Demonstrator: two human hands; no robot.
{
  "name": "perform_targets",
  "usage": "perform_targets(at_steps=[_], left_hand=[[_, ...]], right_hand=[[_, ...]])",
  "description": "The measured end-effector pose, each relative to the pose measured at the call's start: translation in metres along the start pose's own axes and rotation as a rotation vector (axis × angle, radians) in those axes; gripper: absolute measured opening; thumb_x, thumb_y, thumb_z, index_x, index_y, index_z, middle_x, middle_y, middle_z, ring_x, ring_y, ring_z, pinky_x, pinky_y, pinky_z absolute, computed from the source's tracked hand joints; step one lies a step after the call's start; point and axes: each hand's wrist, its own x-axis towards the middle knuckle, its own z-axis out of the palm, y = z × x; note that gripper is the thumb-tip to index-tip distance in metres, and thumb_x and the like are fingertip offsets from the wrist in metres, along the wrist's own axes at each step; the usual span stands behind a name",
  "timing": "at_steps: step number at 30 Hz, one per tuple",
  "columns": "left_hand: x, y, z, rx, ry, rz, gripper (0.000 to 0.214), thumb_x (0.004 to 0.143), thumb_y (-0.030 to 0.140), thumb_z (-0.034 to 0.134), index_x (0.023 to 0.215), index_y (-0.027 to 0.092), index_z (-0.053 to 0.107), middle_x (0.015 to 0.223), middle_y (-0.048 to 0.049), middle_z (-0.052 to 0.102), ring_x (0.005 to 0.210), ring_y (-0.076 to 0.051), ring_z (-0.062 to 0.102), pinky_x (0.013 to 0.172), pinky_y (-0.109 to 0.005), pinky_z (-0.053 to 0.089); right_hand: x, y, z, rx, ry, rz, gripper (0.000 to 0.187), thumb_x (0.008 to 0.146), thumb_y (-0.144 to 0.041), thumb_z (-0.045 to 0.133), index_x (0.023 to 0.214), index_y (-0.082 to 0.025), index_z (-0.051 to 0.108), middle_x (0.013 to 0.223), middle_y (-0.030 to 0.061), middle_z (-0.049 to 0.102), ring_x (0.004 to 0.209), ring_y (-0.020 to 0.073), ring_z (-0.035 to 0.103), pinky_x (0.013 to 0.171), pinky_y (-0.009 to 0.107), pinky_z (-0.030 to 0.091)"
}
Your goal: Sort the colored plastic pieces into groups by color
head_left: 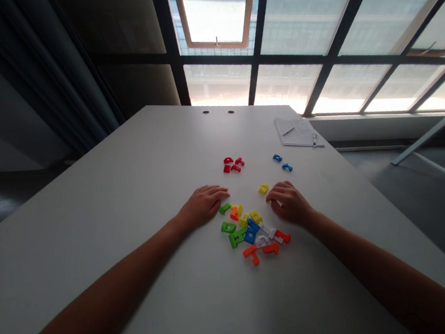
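Gridded window [289, 84] with dark frames fills the far side of the view; a pale desk [103, 199] runs toward it. Near the desk's far right corner lies a sheet of paper [293, 131] with a pen [314, 138] on it. Mid-desk, between the hands, sits a loose pile of plastic puzzle pieces [250, 232] in green, yellow, blue, white, orange and red, some overlapping. Beyond the pile, set apart, are four red pieces [232, 164] in a small group and two blue pieces [281, 161] to their right. A lone yellow piece [263, 189] lies between these and the pile. Left hand [202, 206] rests palm down just beside the pile — fingers [217, 191] released, holding nothing. Right hand [289, 202] is curved over the pile's upper right edge — fingers [278, 190] lightly bent, a small white piece [279, 203] showing beneath them; whether it is gripped cannot be told.
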Motion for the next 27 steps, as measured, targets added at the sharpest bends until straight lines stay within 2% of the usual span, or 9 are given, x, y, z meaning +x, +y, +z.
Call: perform_targets(at_steps=[2,4,7,9,14,18,20,23,27], left_hand=[[0.000,0.000,0.000,0.000,0.002,-0.001,0.037,0.105,0.026,0.044,0.131,0.029,0.071,0.143,-0.0032,0.071,0.136,-0.021,0.062,0.121,-0.045,0.043],[0.000,0.000,0.000,-0.001,0.001,0.000,0.037,0.105,0.026,0.044,0.130,0.029,0.072,0.143,-0.0031,0.071,0.136,-0.021,0.062,0.121,-0.045,0.043],[0.000,0.000,-0.001,-0.006,0.000,0.001,0.037,0.105,0.026,0.044,0.130,0.029,0.071,0.143,-0.0030,0.071,0.136,-0.021,0.062,0.122,-0.045,0.042],[0.000,0.000,-0.001,-0.009,0.000,-0.001,0.037,0.105,0.026,0.044,0.130,0.029,0.072,0.143,-0.0032,0.071,0.136,-0.021,0.062,0.121,-0.046,0.043],[0.000,0.000,-0.001,-0.016,0.002,-0.003,0.037,0.104,0.026,0.045,0.130,0.029,0.072,0.142,-0.0035,0.071,0.136,-0.021,0.062,0.121,-0.046,0.043],[0.000,0.001,-0.001,-0.021,0.010,-0.008,0.038,0.104,0.027,0.045,0.130,0.030,0.073,0.142,-0.0034,0.071,0.136,-0.021,0.062,0.122,-0.045,0.043],[0.000,0.001,-0.001,-0.018,0.006,-0.008,0.038,0.105,0.027,0.045,0.131,0.030,0.072,0.142,-0.0033,0.072,0.136,-0.021,0.062,0.122,-0.045,0.043],[0.000,0.001,-0.002,-0.010,0.000,-0.007,0.038,0.106,0.027,0.045,0.131,0.029,0.072,0.142,-0.0031,0.071,0.136,-0.021,0.062,0.122,-0.045,0.043],[0.000,0.000,-0.001,-0.011,-0.002,-0.015,0.037,0.106,0.027,0.045,0.131,0.030,0.072,0.143,-0.0028,0.071,0.137,-0.021,0.062,0.122,-0.046,0.042]], right_hand=[[0.000,-0.003,0.005,0.030,-0.036,0.031,0.027,0.096,-0.011,0.053,0.098,-0.021,0.078,0.101,0.0098,0.080,0.094,0.0238,0.070,0.093,0.041,0.052],[0.001,-0.004,0.011,0.001,-0.046,0.105,0.034,0.096,-0.012,0.052,0.118,-0.018,0.077,0.119,0.0126,0.079,0.106,0.0265,0.070,0.099,0.043,0.052],[0.002,-0.005,0.017,-0.121,-0.089,0.187,0.049,0.097,-0.016,0.051,0.144,-0.014,0.064,0.146,0.0176,0.066,0.126,0.0329,0.062,0.107,0.050,0.049],[0.002,-0.004,0.019,-0.166,-0.120,0.205,0.053,0.098,-0.018,0.050,0.150,-0.012,0.058,0.154,0.0194,0.060,0.134,0.0350,0.057,0.110,0.053,0.047],[0.001,-0.003,0.016,-0.102,-0.076,0.173,0.043,0.101,-0.019,0.050,0.140,-0.016,0.067,0.142,0.0165,0.070,0.130,0.0339,0.061,0.108,0.055,0.048],[0.001,-0.009,0.005,0.130,-0.012,-0.054,0.032,0.098,-0.015,0.053,0.117,-0.024,0.078,0.110,0.0097,0.081,0.112,0.0277,0.069,0.102,0.050,0.051],[0.002,-0.016,0.000,0.242,-0.041,-0.180,0.033,0.097,-0.015,0.053,0.114,-0.028,0.078,0.108,0.0067,0.081,0.111,0.0254,0.070,0.100,0.048,0.052],[0.004,-0.025,-0.005,0.311,-0.089,-0.279,0.034,0.096,-0.014,0.053,0.112,-0.031,0.078,0.111,0.0037,0.081,0.112,0.0235,0.069,0.101,0.047,0.051],[0.004,-0.019,-0.005,0.259,-0.071,-0.238,0.033,0.095,-0.013,0.054,0.108,-0.030,0.079,0.110,0.0039,0.082,0.109,0.0234,0.070,0.100,0.047,0.051]])
